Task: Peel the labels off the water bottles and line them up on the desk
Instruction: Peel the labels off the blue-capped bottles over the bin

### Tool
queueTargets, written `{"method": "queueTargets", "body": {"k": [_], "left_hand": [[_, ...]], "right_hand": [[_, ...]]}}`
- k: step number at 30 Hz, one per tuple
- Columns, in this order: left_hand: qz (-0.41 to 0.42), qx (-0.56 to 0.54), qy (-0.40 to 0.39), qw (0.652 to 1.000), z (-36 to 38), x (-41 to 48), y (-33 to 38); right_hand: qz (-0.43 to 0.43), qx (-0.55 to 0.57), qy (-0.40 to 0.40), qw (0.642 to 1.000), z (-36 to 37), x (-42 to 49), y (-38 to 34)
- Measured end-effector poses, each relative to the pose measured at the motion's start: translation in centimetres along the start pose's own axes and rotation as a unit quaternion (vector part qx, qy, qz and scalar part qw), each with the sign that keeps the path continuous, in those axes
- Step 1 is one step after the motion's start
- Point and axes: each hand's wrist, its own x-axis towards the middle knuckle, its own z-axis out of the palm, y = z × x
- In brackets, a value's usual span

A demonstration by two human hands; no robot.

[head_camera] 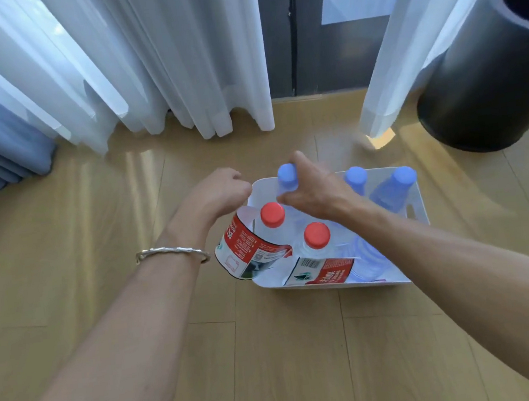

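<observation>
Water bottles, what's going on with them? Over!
Right hand gripping a blue-capped bottle in the white bin. Left hand curled at the bin's corner, grip unclear. Loose label hanging off a red-capped bottle.

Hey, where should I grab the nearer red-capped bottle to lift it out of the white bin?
Pinch the nearer red-capped bottle at its neck, coming straight down from above. It stands upright, hemmed by neighbouring bottles and the white bin wall; only its top is free.
</observation>
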Motion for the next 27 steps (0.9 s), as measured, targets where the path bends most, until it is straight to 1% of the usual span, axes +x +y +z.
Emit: {"method": "queueTargets", "body": {"k": [4, 6, 8, 15, 19, 23, 25, 27], "left_hand": [[-0.079, 0.06, -0.104, 0.99, 0.2, -0.8, -0.8], [-0.098, 0.071, -0.132, 0.984, 0.5, -1.1, -1.2], [-0.118, 0.073, -0.132, 0.982, 0.8, -1.2, -1.5], [-0.13, 0.051, -0.09, 0.986, 1.1, -1.0, -2.1], [-0.129, 0.047, -0.09, 0.986, 0.9, -1.2, -2.1], [-0.119, 0.043, -0.098, 0.987, 0.5, -1.3, -2.0], [-0.11, 0.046, -0.1, 0.988, 0.3, -1.3, -2.1], [-0.102, 0.048, -0.108, 0.988, 0.2, -1.4, -2.1]], "right_hand": [[0.012, -0.03, -0.035, 0.999, 1.0, 0.2, 1.0], [0.019, -0.039, -0.046, 0.998, 0.7, 0.3, 1.1], [0.018, -0.055, -0.048, 0.997, 0.5, 0.0, 1.1], [0.007, -0.118, -0.035, 0.992, -0.2, -0.8, 1.1], [0.003, -0.102, -0.048, 0.994, 0.2, -0.9, 1.2], [0.025, -0.085, -0.048, 0.995, 0.4, -0.6, 0.9], [0.022, -0.086, -0.068, 0.994, 0.2, -0.4, 0.7], [-0.005, -0.066, -0.101, 0.993, -0.7, -0.2, -0.1]]}}
